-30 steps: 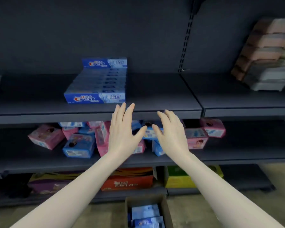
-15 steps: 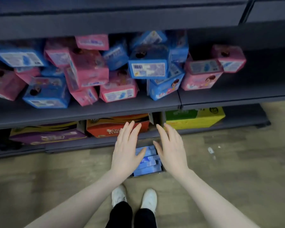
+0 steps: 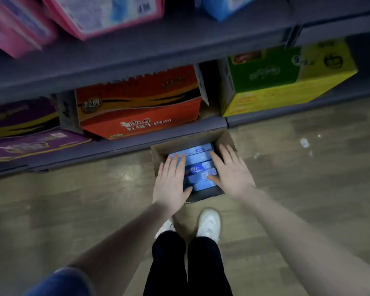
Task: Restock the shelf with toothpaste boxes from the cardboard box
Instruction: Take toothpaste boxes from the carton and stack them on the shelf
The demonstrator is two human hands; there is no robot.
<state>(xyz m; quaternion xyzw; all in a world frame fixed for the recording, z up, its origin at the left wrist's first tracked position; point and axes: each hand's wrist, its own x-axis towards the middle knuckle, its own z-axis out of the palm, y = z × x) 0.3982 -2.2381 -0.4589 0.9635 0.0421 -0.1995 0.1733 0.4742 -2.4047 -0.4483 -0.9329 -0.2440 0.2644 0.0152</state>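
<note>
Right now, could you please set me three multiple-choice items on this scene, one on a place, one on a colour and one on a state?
1. Where does the cardboard box stand?
A. on the floor in front of the bottom shelf
B. on the middle shelf
C. on top of the red carton

2. What colour are the toothpaste boxes inside it?
A. pink
B. blue
C. yellow

3. How are the left hand and right hand?
A. both curled into fists
B. left holds a box aloft, right idle
C. both open, fingers straight, one at each end of the toothpaste boxes

Answers:
1 A, since it sits on the floor against the shelf base.
2 B, since blue packs fill it.
3 C, since the fingers lie flat and nothing is lifted.
</note>
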